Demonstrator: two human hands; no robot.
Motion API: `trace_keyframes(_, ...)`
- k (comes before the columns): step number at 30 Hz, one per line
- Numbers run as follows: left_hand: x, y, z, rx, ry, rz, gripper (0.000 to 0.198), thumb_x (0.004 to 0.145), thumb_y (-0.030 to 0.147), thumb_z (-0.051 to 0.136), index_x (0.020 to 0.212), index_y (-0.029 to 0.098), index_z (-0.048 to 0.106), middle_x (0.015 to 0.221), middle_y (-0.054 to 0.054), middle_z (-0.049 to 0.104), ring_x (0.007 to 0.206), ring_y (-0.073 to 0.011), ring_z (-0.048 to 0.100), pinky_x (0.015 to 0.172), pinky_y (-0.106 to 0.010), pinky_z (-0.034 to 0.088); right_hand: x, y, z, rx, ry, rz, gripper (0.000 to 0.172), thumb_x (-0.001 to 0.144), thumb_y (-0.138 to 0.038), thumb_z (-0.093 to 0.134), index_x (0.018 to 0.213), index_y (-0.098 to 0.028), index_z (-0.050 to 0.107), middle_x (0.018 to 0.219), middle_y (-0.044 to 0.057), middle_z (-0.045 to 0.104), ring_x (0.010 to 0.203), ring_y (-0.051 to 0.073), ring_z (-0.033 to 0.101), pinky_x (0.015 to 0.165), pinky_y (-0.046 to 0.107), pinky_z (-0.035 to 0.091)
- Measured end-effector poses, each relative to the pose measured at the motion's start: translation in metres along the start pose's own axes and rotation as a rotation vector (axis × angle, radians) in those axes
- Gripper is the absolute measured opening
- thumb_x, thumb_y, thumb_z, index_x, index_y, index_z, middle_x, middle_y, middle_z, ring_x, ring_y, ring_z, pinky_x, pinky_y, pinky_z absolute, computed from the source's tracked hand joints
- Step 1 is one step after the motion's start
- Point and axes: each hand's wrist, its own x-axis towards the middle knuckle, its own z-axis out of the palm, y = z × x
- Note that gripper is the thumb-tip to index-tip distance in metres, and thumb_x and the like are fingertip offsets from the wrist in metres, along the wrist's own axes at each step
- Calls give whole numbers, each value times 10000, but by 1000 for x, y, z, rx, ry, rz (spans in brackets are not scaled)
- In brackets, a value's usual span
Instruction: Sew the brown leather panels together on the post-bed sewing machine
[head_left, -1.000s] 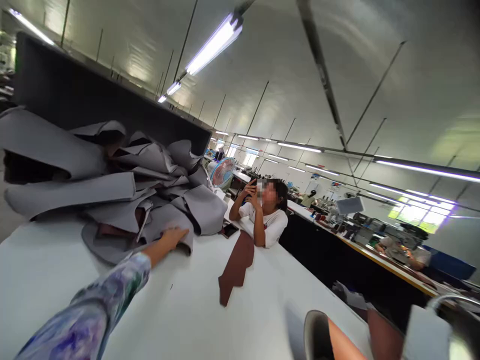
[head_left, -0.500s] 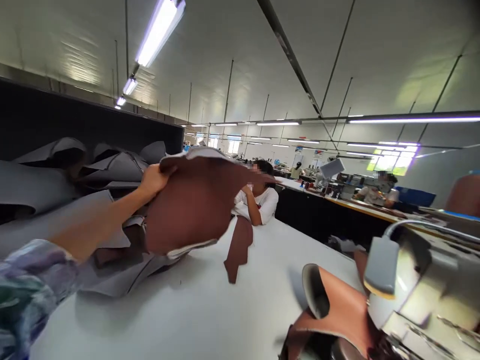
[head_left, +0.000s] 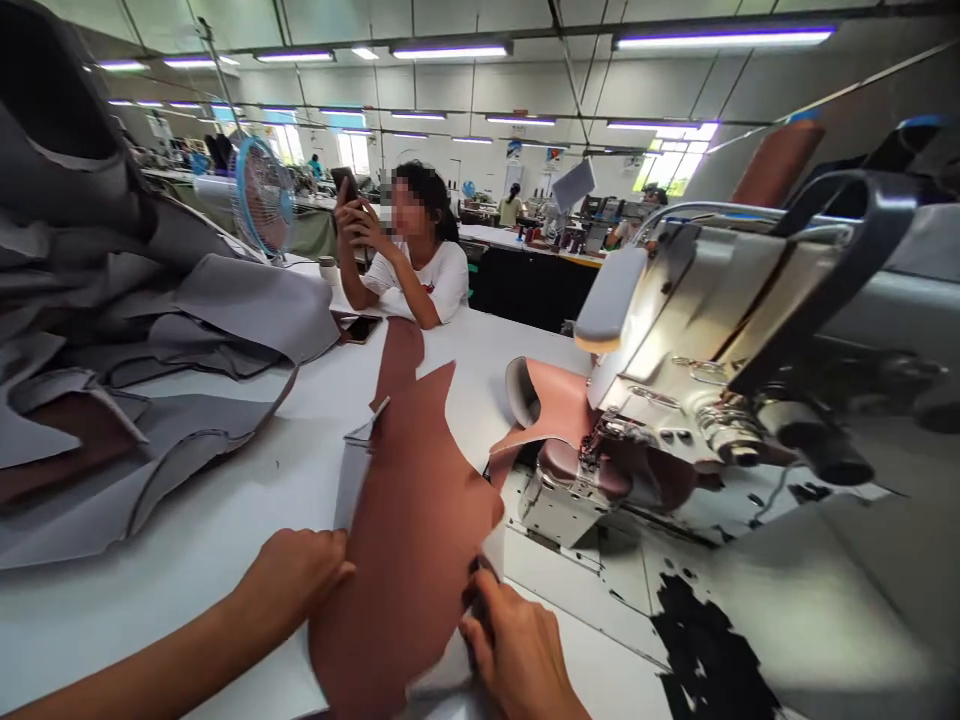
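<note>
A brown leather piece (head_left: 405, 540) with a grey underside lies on the white table (head_left: 225, 510) right in front of me. My left hand (head_left: 289, 580) grips its left edge with curled fingers. My right hand (head_left: 517, 650) pinches its right edge near the bottom. Just to the right stands a sewing machine (head_left: 712, 340) with another brown leather piece (head_left: 555, 410) curled under its head.
A heap of grey leather pieces (head_left: 150, 330) fills the left of the table. A second brown piece (head_left: 397, 350) lies further back. Across the table a person in a white shirt (head_left: 427, 280) holds a phone; a small blue fan (head_left: 262, 200) stands behind.
My left hand pulled a brown piece off the grey heap and brought it down in front of me. My right hand has come in and taken its other edge. The view swung right toward the machine.
</note>
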Motion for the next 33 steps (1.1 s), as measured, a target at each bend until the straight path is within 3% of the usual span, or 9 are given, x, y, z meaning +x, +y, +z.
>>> trace_keyframes(4, 16, 44, -17, 153, 106, 240, 233, 801, -3, 475, 709, 153, 622, 665, -81, 644, 646, -263, 637, 594, -338, 469, 3, 7, -2, -63, 90, -133, 125, 742, -137, 589, 816, -227, 635, 732, 35, 672, 534, 201, 654, 454, 255, 261)
trace_keyframes(7, 40, 77, -32, 178, 301, 509, 329, 834, -33, 397, 987, 144, 628, 968, -122, 668, 918, -288, 629, 776, -399, 477, -8, 13, -2, -43, 202, -203, 44, 753, -201, 597, 712, -210, 584, 636, 4, 621, 484, 151, 611, 448, 250, 290)
trace_keyframes(10, 72, 103, -42, 94, 482, 1016, 306, 921, 43, 400, 1166, 146, 553, 1245, -119, 575, 1173, -256, 513, 1022, -415, 362, -21, 15, 3, -27, 379, -251, 315, 871, -349, 466, 592, -209, 508, 535, 0, 543, 452, 130, 553, 447, 260, 298)
trace_keyframes(14, 108, 122, -45, -33, 473, 1348, 239, 961, 114, 425, 796, 180, 583, 819, -9, 656, 885, -130, 592, 950, -262, 413, -29, 23, 10, -35, 673, -261, 496, 956, -373, 265, 510, -209, 408, 440, 6, 430, 400, 128, 437, 436, 290, 244)
trace_keyframes(16, 118, 130, -45, -85, 517, 1382, 342, 969, 90, 362, 680, 167, 528, 634, -4, 579, 660, -132, 550, 718, -258, 452, -28, 30, 7, -27, 788, -247, 460, 953, -356, 296, 532, -204, 399, 449, -5, 402, 410, 121, 399, 449, 283, 244)
trace_keyframes(19, 121, 140, -50, -172, 597, 1398, 405, 982, 85, 239, 699, 149, 522, 539, -10, 505, 485, -142, 421, 477, -289, 313, -24, 33, -10, 19, 900, -198, 306, 923, -347, 402, 676, -186, 486, 591, 11, 444, 538, 139, 462, 510, 263, 321)
trace_keyframes(24, 117, 147, -74, -334, 553, 1385, 244, 985, 135, 314, 1135, 101, 502, 533, 27, 522, 412, -122, 398, 420, -288, 241, -10, 20, -44, 240, 1021, 132, 127, 927, -177, 392, 906, -194, 516, 1090, 88, 586, 976, 156, 582, 796, 239, 448)
trace_keyframes(28, 120, 146, -92, -613, 254, 1316, 257, 941, 117, 371, 1134, 166, 533, 638, -1, 623, 475, -106, 515, 462, -242, 330, 1, 19, -54, 392, 990, 63, 298, 937, -132, 341, 1147, -251, 517, 1030, 21, 657, 964, 120, 616, 854, 205, 456)
trace_keyframes(33, 139, 151, -106, -913, -304, 733, 202, 851, 289, 480, 879, 144, 617, 791, -18, 655, 713, -130, 593, 636, -179, 457, 7, 33, -56, 487, 771, 94, 238, 948, -286, 355, 952, -220, 584, 715, -9, 660, 594, 125, 626, 501, 183, 442)
